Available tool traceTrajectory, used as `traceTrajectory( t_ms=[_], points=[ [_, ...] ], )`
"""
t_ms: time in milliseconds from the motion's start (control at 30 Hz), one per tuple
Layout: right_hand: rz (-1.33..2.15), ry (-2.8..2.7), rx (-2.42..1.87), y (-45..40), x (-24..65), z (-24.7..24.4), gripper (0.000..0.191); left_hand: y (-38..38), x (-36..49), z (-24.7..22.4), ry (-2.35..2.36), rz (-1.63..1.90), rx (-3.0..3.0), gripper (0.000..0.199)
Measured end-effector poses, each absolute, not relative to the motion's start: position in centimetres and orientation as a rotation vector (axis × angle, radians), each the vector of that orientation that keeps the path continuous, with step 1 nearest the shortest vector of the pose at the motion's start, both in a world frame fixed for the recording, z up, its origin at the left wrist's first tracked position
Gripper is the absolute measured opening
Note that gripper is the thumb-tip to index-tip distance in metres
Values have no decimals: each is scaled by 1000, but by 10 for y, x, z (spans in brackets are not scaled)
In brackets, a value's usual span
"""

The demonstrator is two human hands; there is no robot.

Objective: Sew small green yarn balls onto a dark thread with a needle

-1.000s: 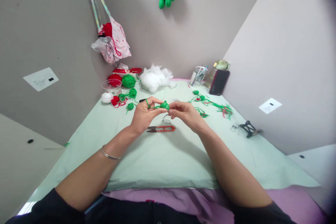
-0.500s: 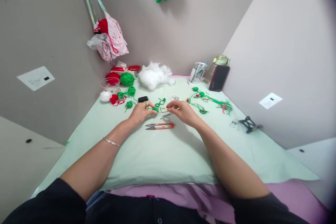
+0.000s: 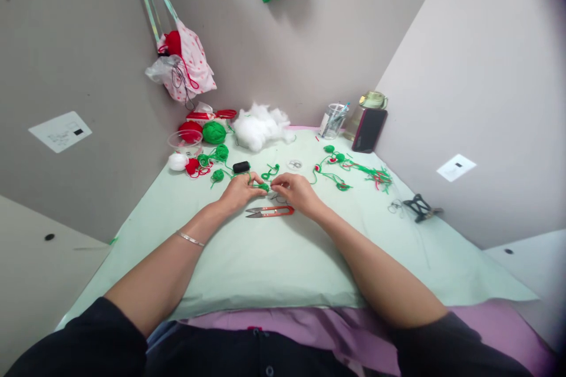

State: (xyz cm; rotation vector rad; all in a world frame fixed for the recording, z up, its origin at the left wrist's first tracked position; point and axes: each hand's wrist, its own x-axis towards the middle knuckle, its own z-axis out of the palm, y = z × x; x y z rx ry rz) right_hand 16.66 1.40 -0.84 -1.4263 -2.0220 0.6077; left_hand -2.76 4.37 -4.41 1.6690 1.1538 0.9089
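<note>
Thumb and fingers of my left hand (image 3: 241, 190) are closed on a small green crocheted piece (image 3: 264, 187). My right hand (image 3: 295, 191) is pinched close beside it, on a thin tool mostly hidden by the fingers; its kind cannot be made out. Green yarn with a curled end (image 3: 269, 172) lies just beyond the fingertips. A black thread spool (image 3: 241, 167) rests behind my left hand. Orange-handled thread snips (image 3: 270, 212) lie in front of both hands, with dark thread (image 3: 279, 199) partly under my right hand.
White stuffing (image 3: 260, 128) sits at the back, left of a clear cup with pens (image 3: 333, 121) and a leaning phone (image 3: 370, 131). Green and red yarn balls (image 3: 214, 133) stand back left. Green pieces with yarn tails (image 3: 340, 185) and a black stand (image 3: 422, 209) lie right.
My right hand has moved left, closer to the green piece. The yellow part of the thin tool, visible before, is now hidden by the fingers. My left hand has barely shifted.
</note>
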Motion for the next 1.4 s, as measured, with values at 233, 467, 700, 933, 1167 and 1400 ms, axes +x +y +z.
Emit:
traceTrajectory(
  t_ms=[233, 467, 700, 933, 1167, 1400],
  points=[
    [364, -2127, -1282, 22, 154, -22, 13, 42, -29, -40, 1187, 838, 1809, 32],
    [659, -1742, -1065, 24, 159, 1, 7, 29, -23, -24, 1175, 752, 1795, 37],
    [974, -1062, -986, 28, 259, 65, 22, 22, -23, -6, 945, 717, 1621, 40],
    [832, -991, -939, 20, 335, 76, 43, 21, -30, 4, 853, 773, 1475, 36],
    [1192, -1219, -970, 24, 235, 43, 30, 16, -28, 11, 834, 762, 1496, 36],
    [1576, -1936, -905, -3, 187, 30, 43, 17, -33, 18, 762, 775, 1505, 35]
  ],
)
